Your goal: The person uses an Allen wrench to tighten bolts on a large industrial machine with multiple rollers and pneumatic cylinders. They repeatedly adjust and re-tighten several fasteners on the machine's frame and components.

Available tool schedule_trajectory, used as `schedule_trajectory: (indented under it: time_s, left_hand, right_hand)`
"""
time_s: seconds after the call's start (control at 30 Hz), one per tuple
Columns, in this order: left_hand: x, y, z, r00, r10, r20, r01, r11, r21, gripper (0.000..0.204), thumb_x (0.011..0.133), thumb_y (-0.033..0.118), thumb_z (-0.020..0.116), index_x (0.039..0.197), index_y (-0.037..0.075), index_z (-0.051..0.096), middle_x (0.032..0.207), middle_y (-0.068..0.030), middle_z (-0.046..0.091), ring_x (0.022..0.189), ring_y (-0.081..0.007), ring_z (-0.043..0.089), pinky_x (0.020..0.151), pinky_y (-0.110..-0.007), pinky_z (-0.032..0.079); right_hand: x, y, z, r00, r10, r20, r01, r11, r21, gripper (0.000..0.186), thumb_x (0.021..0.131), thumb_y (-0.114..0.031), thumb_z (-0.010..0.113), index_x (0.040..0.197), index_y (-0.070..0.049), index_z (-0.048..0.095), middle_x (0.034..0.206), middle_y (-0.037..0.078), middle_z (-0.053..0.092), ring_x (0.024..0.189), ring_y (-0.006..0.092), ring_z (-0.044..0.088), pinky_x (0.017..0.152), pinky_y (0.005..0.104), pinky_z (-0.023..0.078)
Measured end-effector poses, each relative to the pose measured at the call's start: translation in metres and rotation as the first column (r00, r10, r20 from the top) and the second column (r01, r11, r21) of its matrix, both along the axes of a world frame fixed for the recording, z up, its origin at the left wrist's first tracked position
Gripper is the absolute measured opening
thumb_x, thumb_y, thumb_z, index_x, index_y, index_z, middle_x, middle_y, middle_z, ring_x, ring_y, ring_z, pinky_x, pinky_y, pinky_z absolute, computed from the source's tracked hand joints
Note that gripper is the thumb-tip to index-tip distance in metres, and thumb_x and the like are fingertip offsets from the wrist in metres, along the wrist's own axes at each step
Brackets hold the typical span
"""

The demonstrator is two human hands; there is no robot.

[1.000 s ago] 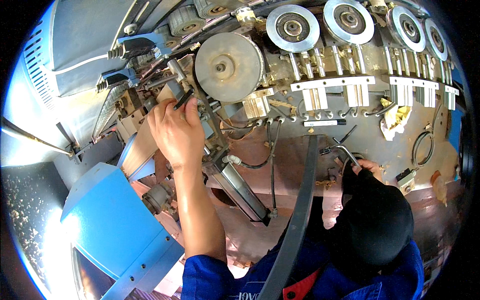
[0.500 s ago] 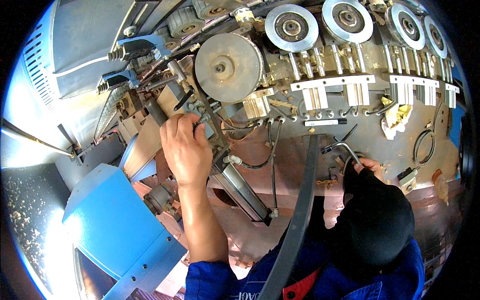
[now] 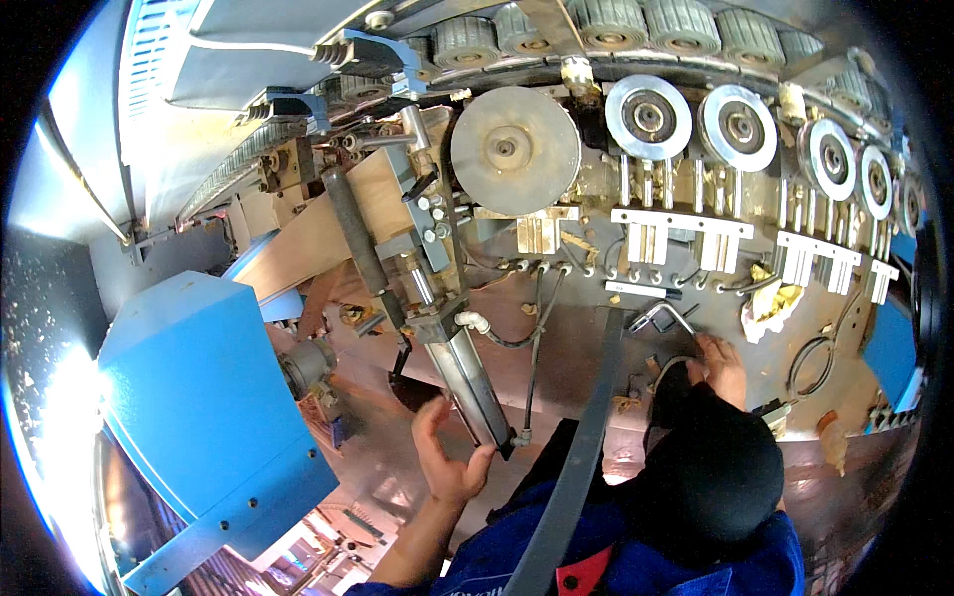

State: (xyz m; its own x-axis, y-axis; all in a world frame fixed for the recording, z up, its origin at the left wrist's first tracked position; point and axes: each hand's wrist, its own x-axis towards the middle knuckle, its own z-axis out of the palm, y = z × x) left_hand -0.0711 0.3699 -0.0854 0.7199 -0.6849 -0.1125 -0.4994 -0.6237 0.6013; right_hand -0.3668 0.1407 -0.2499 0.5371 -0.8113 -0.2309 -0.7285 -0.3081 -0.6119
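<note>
Reference landmark: the silver cylinder (image 3: 465, 375), sloping down to the right among the machine parts.

Left hand (image 3: 452, 467): at the lower end of the cylinder, palm turned partly up. Thumb and fingers are apart with nothing clamped between them. The thumb overlaps the cylinder's lower end in view; actual contact cannot be confirmed.

Right hand (image 3: 723, 370): well to the right of the cylinder. Its fingers are close to the near end of a bent wrench (image 3: 656, 314), which is likewise to the right of the cylinder. Whether the fingers are clamped on the wrench or merely beside it cannot be told.

Surroundings: a white elbow fitting (image 3: 472, 321) is at the cylinder's upper end, with a black hose (image 3: 509, 344) running from it to the right. A marker (image 3: 641, 290) and crumpled yellow paper (image 3: 771, 310) lie further right of the cylinder, beyond the hose. A large grey disc (image 3: 514, 149) stands above the cylinder.

Handling findings: in this inspector's judgement, any hold at the cylinder's lower end should bear on the rigid body, leaving the hose and fitting unloaded. The wrench is best gripped near its end, for leverage, and fully seated before force is applied. Knuckles should be kept off the metal edges around the cylinder, where a slip could cause injury.
</note>
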Motion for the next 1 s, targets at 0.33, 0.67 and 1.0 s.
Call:
schedule_trajectory:
  time_s: [0.33,0.67,1.0]
  left_hand:
    - [-0.011,0.034,-0.053,0.321,0.418,-0.850,-0.545,0.816,0.195,0.081,0.096,0.073,0.046,0.122,-0.004,0.055,0.104,-0.0190,0.070,0.093,-0.0286,0.071,0.081,-0.043,0.058]
    - [-0.011,0.022,-0.037,0.466,0.524,-0.713,-0.457,0.833,0.314,0.088,0.095,0.080,0.033,0.112,-0.002,0.059,0.091,-0.0179,0.071,0.080,-0.0270,0.070,0.068,-0.036,0.055]
    - [-0.014,0.031,-0.044,0.321,0.523,-0.790,-0.559,0.778,0.288,0.086,0.097,0.077,0.037,0.115,-0.005,0.057,0.093,-0.0202,0.070,0.087,-0.0299,0.071,0.079,-0.042,0.057]
  right_hand:
    - [0.153,-0.126,0.104,0.611,0.591,0.527,-0.458,0.806,-0.375,0.022,0.079,-0.016,0.079,0.098,-0.008,0.070,0.085,0.003,0.064,0.073,0.0220,0.062,0.062,0.0373,0.052]
    - [0.341,-0.154,0.132,0.354,0.935,0.018,-0.538,0.219,-0.814,0.022,0.087,-0.023,0.062,0.078,-0.014,0.079,0.094,-0.001,0.072,0.103,0.0197,0.058,0.091,0.0322,0.049]
    - [0.373,-0.130,0.148,0.357,0.874,-0.329,-0.753,0.061,-0.656,0.020,0.086,-0.024,0.070,0.101,-0.016,0.081,0.119,0.000,0.071,0.119,0.0221,0.057,0.101,0.0331,0.049]
